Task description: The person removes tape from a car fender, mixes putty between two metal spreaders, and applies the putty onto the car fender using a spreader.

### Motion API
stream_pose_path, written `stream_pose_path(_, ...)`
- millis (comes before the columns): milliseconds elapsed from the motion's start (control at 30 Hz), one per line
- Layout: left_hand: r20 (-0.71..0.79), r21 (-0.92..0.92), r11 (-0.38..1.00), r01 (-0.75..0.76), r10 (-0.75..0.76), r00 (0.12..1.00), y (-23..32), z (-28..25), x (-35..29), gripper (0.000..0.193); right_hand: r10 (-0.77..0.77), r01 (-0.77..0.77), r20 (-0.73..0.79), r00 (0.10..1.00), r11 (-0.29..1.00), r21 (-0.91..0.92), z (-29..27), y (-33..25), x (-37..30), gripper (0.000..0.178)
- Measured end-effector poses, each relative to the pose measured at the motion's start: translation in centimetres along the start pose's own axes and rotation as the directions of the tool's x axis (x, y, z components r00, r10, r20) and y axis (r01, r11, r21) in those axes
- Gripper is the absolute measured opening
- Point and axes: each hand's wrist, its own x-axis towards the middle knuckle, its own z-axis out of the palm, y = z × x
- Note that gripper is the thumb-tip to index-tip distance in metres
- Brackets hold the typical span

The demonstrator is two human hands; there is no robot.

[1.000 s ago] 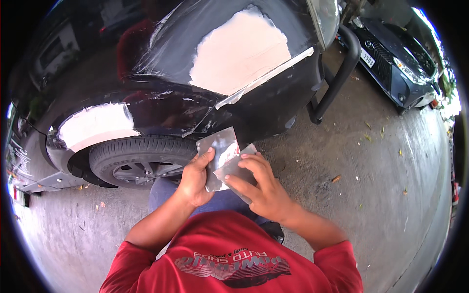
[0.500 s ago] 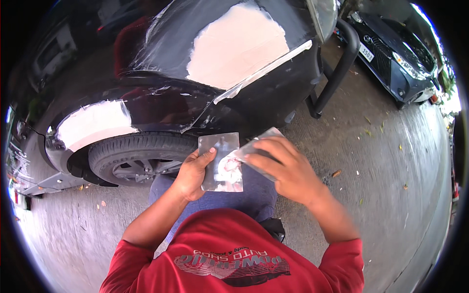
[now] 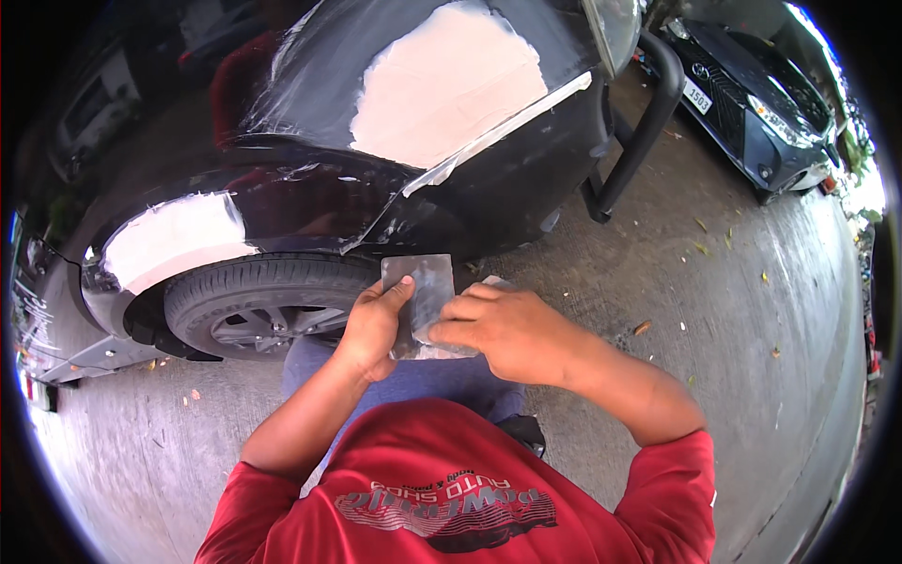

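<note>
above the blue-clad lap [image 3: 413,383] of a person in a red shirt [image 3: 423,508], the left hand [image 3: 369,331] grips a flat gray plate [image 3: 427,277], thumb across its face, while the right hand [image 3: 507,331] pinches a second thin plate [image 3: 496,280] against it; what lies between is mostly hidden. just beyond stands the wheel [image 3: 268,310] of a dark vehicle [image 3: 291,202], a pale patch [image 3: 174,240] over its arch. farther up, a larger pinkish patch [image 3: 451,85] covers a scuffed panel, edged below by a pale strip [image 3: 503,132]. judging by coverage, both areas look coated, but ragged borders and unpainted faces suggest that smoothing and finishing remain undone. in the distance, another car [image 3: 752,103] is parked on concrete [image 3: 780,414].
</note>
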Motion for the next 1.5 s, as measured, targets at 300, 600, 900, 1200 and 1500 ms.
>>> stream_pose_path(300, -0.074, -0.107, 0.994, 0.011, -0.019, 0.997, -1.1, -0.4, 2.2, 0.032, -0.013, 0.001, 0.184, 0.983, 0.998, 0.064, -3.4, 1.1, -1.7, 0.047)
stream_pose_path(600, 0.178, -0.357, 0.928, 0.110, -0.048, 0.983, -1.5, -0.1, 0.8, 0.040, -0.074, 0.155, -0.319, 0.945, 0.960, 0.235, -0.5, 0.9, -1.0, 0.063)
stream_pose_path(900, 0.177, -0.383, 0.922, 0.057, 0.013, 0.984, -0.6, 0.2, -1.1, 0.042, 0.074, 0.106, -0.656, 0.751, 0.967, 0.230, 8.4, 1.5, -1.6, 0.060)
stream_pose_path(1200, 0.162, -0.237, 0.971, 0.008, 0.032, 0.986, -0.5, -0.9, -0.5, 0.036, 0.200, -0.165, -0.439, 0.876, 0.979, 0.117, 3.4, 3.7, -5.2, 0.056)
stream_pose_path(1500, 0.054, -0.157, 0.987, -0.019, 0.028, 0.998, -0.5, 0.0, -0.5, 0.032, -0.041, 0.047, -0.199, 0.979, 0.998, 0.029, -2.1, -0.2, -2.2, 0.060)
